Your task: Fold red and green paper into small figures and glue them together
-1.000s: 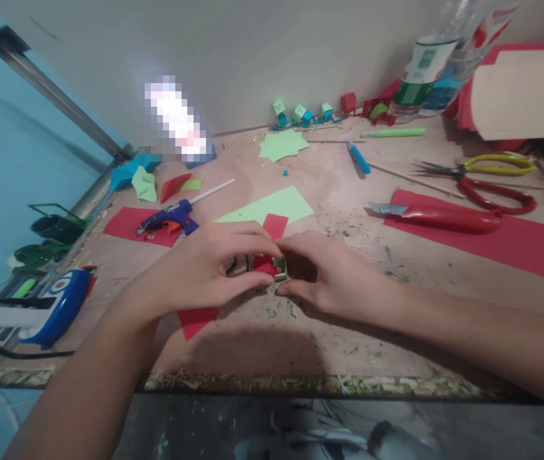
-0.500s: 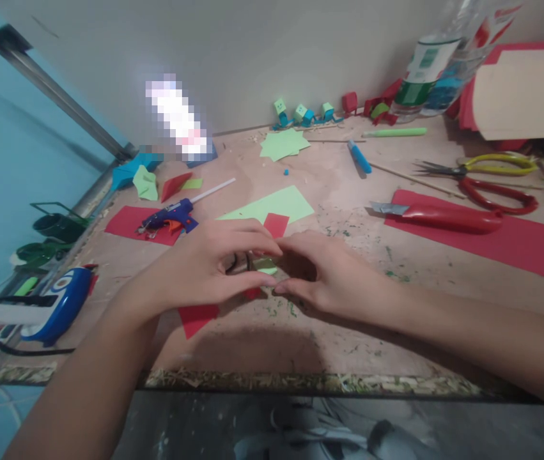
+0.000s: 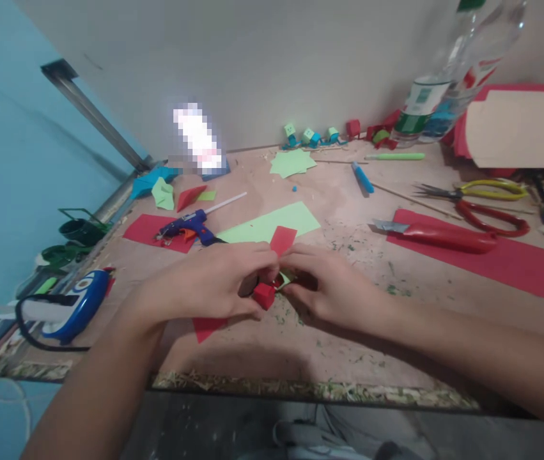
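My left hand [image 3: 214,284] and my right hand [image 3: 332,287] meet at the middle of the table, fingers curled around a small folded paper piece [image 3: 266,294] that is red with a bit of light green. Both hands pinch it just above the tabletop. A red paper scrap [image 3: 209,326] lies under my left hand. Another red scrap [image 3: 283,237] and a light green sheet [image 3: 272,223] lie just behind the hands.
A blue glue gun [image 3: 190,225] lies on red paper at the left. A red utility knife [image 3: 437,233], red and yellow scissors [image 3: 492,203], a blue pen [image 3: 362,177] and a plastic bottle [image 3: 444,83] are at the right. Small paper figures [image 3: 310,135] stand by the wall.
The view has shifted down a little. The hands have closed in together, and the folded piece has turned so a red block shows between the fingertips.
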`<state>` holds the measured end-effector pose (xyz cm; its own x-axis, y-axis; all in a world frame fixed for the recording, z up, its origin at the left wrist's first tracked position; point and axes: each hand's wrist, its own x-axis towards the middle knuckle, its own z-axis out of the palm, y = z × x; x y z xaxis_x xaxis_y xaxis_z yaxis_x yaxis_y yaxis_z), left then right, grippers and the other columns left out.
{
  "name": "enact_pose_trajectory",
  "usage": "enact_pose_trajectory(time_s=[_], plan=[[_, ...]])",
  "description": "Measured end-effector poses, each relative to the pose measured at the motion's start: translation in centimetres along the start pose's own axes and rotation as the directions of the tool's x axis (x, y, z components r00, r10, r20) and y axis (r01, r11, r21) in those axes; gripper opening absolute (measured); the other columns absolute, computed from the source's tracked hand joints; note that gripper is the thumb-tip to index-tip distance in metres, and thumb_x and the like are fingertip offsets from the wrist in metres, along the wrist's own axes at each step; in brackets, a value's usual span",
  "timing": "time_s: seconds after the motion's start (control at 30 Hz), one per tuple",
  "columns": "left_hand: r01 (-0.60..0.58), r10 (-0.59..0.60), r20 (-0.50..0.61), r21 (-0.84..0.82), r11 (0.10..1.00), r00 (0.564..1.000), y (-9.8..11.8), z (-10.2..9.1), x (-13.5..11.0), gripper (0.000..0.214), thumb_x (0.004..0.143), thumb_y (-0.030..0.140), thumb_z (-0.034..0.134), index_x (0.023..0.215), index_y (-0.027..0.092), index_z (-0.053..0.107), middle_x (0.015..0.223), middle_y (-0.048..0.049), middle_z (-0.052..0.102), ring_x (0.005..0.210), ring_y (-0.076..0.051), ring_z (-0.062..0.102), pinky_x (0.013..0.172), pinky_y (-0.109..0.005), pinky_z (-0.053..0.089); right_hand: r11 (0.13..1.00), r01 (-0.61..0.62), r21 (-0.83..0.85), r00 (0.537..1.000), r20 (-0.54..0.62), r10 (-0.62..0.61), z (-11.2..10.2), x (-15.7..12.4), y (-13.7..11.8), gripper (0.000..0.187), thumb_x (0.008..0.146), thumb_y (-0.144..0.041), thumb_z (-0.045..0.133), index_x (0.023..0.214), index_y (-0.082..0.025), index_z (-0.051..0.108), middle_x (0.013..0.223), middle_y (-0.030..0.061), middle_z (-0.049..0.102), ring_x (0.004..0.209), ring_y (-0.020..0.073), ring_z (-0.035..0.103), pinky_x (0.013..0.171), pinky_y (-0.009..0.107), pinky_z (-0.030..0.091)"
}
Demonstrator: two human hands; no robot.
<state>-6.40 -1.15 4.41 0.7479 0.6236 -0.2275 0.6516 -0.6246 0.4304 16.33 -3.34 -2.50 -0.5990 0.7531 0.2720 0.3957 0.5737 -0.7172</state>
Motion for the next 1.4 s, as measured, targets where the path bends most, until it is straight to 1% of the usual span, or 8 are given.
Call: enact_pose_trajectory(time_s=[0.13, 0.27, 0.4, 0.6, 0.77, 1.03, 1.17, 1.4], plan=[[-0.079, 0.074, -0.077, -0.058, 0.995, 0.994, 0.1, 0.0, 0.0, 0.003, 0.095, 0.022, 0.068, 0.095, 0.02, 0.066, 0.097, 0.0004, 0.069, 0.086, -0.016, 0.061, 0.074, -0.027, 0.041, 0.995, -0.09, 0.036, 0.996, -0.009, 0.091, -0.7, -0.1, -0.3, 0.03, 0.085, -0.004, 0.066, 0.108, -0.021, 0.074, 0.099, 0.0033, 0.074, 0.085, 0.0186, 0.065, 0.076, 0.03, 0.048], [-0.083, 0.07, -0.125, -0.1, 0.992, 0.99, 0.0, -0.2, -0.2, 0.006, 0.096, 0.025, 0.068, 0.095, 0.02, 0.07, 0.091, 0.0002, 0.07, 0.083, -0.017, 0.061, 0.073, -0.028, 0.041, 0.98, -0.19, 0.064, 0.982, 0.015, 0.189, -0.7, -0.3, -0.3, 0.024, 0.086, -0.008, 0.069, 0.105, -0.021, 0.075, 0.094, 0.0029, 0.076, 0.08, 0.0181, 0.066, 0.073, 0.03, 0.047], [-0.127, 0.122, -0.058, -0.08, 0.989, 0.991, -0.1, -0.1, -0.2, 0.005, 0.098, 0.024, 0.068, 0.095, 0.02, 0.068, 0.098, -0.0009, 0.067, 0.084, -0.017, 0.06, 0.072, -0.028, 0.041, 0.976, -0.215, 0.041, 0.977, 0.012, 0.215, -0.6, -0.5, -0.1, 0.024, 0.085, -0.011, 0.074, 0.108, -0.02, 0.075, 0.097, 0.0044, 0.077, 0.079, 0.0183, 0.066, 0.072, 0.031, 0.047], [-0.057, 0.061, -0.045, 0.086, 0.995, 0.997, -0.1, 1.0, 0.1, 0.018, 0.093, 0.024, 0.072, 0.103, 0.021, 0.057, 0.115, -0.0062, 0.063, 0.089, -0.021, 0.059, 0.069, -0.03, 0.042, 0.978, -0.197, 0.069, 0.98, 0.003, 0.197, -0.8, -0.5, 0.0, 0.027, 0.085, -0.007, 0.074, 0.108, -0.02, 0.075, 0.098, 0.0032, 0.079, 0.08, 0.0179, 0.069, 0.074, 0.03, 0.048], [-0.067, 0.066, -0.081, -0.003, 0.998, 0.995, -0.1, 0.9, 0.4, 0.004, 0.098, 0.023, 0.063, 0.1, 0.021, 0.06, 0.099, -0.0021, 0.068, 0.081, -0.017, 0.06, 0.068, -0.029, 0.044, 0.981, -0.185, 0.056, 0.983, -0.008, 0.185, -0.7, -0.6, 0.1, 0.026, 0.086, -0.009, 0.075, 0.109, -0.021, 0.074, 0.103, 0.0042, 0.08, 0.088, 0.0197, 0.07, 0.078, 0.031, 0.049], [-0.137, 0.066, -0.325, -0.2, 0.97, 0.943, 0.2, 0.2, 0.2, 0.016, 0.093, 0.018, 0.071, 0.109, 0.019, 0.07, 0.107, -0.0026, 0.077, 0.089, -0.015, 0.071, 0.078, -0.025, 0.058, 0.97, -0.241, 0.037, 0.97, 0.029, 0.24, -0.8, -0.5, -0.3, 0.02, 0.087, -0.013, 0.074, 0.106, -0.02, 0.074, 0.091, 0.0022, 0.077, 0.073, 0.0168, 0.065, 0.069, 0.03, 0.045], [-0.122, 0.068, -0.327, -0.146, 0.982, 0.943, 0.2, 0.4, 0.2, 0.01, 0.094, 0.022, 0.074, 0.104, 0.019, 0.073, 0.098, 0.0004, 0.079, 0.077, -0.011, 0.07, 0.07, -0.022, 0.055, 0.972, -0.232, 0.034, 0.973, 0.026, 0.231, -0.8, -0.5, -0.2, 0.023, 0.087, -0.012, 0.074, 0.108, -0.02, 0.075, 0.095, 0.0026, 0.079, 0.076, 0.017, 0.066, 0.071, 0.03, 0.045], [-0.212, 0.183, -0.334, -0.052, 0.976, 0.925, -0.1, 0.3, 0.3, 0.012, 0.097, 0.026, 0.076, 0.107, 0.019, 0.078, 0.105, -0.0032, 0.079, 0.093, -0.015, 0.073, 0.082, -0.025, 0.054, 0.982, -0.189, 0.02, 0.982, 0.028, 0.189, -0.9, -0.6, 0.0, 0.02, 0.088, -0.017, 0.078, 0.107, -0.02, 0.074, 0.096, 0.0035, 0.078, 0.08, 0.0183, 0.066, 0.071, 0.03, 0.045]])
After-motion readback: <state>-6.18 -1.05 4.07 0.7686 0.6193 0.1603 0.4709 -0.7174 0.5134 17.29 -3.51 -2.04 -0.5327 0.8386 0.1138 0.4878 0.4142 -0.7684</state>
